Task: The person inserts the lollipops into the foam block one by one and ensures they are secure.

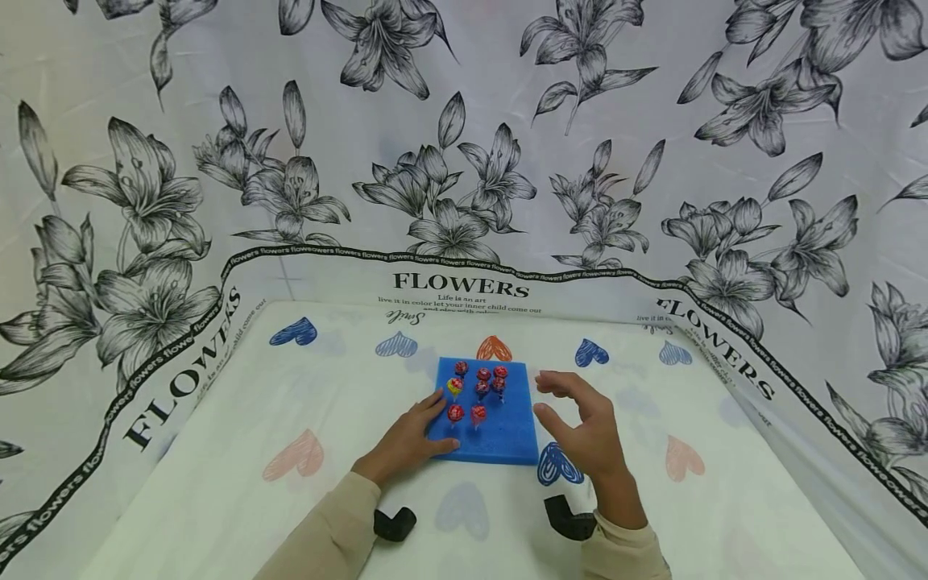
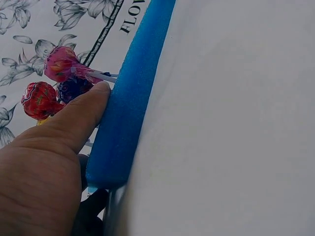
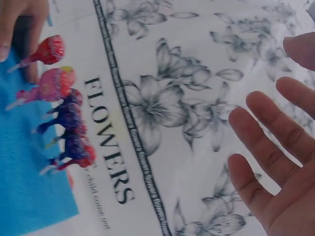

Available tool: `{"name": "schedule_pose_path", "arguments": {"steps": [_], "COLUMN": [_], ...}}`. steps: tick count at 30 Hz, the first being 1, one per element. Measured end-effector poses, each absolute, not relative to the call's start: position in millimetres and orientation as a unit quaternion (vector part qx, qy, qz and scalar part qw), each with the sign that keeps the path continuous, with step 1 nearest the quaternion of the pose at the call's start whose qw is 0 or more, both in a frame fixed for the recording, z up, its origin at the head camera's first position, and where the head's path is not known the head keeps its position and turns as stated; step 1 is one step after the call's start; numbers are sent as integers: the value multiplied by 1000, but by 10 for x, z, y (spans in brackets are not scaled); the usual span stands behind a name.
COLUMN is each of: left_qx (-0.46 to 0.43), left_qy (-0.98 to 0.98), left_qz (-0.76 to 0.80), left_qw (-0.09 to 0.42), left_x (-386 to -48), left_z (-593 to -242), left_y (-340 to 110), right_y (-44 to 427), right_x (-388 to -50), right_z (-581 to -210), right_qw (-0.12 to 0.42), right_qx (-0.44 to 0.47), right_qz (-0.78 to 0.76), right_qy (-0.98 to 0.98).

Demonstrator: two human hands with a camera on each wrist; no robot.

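A blue foam board (image 1: 500,441) lies on the cloth, with several wrapped lollipops standing in it by their sticks. Most wrappers look red or dark blue; one lollipop (image 1: 454,386) is yellow and red, and a pink one (image 3: 54,83) shows in the right wrist view. My left hand (image 1: 408,439) rests against the board's left side, its thumb lying over the front left part. The left wrist view shows a straight finger (image 2: 81,115) touching the blue surface. Just right of the board, my right hand (image 1: 590,431) hovers with fingers spread apart, holding nothing.
A white cloth (image 1: 362,387) printed with hearts covers the table. Behind it hangs a curtain (image 1: 464,121) with black flower drawings and lettering. Dark wrist-worn pieces (image 1: 395,524) show beside both sleeves.
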State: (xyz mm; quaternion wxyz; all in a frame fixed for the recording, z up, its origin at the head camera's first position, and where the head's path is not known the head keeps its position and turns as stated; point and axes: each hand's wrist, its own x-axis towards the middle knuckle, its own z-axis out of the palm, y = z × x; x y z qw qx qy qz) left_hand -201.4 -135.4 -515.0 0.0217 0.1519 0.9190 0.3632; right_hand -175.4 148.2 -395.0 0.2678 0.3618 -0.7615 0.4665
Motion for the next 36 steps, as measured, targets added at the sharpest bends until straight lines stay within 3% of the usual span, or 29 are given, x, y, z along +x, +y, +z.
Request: {"name": "schedule_pose_path", "arguments": {"steps": [8,14,20,27,36], "left_qx": [153,153,159,148,154], "left_qy": [917,918,916,920,915], "left_qz": [368,365,368,363,372], "left_qw": [24,24,22,29,26], "left_x": [-2007,-2019,-2027,-2028,-2011], "left_z": [-5154,-5162,-5178,-5183,-5142], "left_y": [-1362,-1374,-1357,-1348,-1361], "right_y": [1740,1797,2004,2225,2344], "right_x": [-1628,-1460,-1561,-1632,-1691], "right_z": [-3699,-3494,-3697,-3996,-4399], "right_qw": [333,342,342,317,213], "right_qx": [399,408,392,289,124], "right_qz": [500,526,542,540,511], "right_qy": [-693,-663,-660,-724,-823]}}
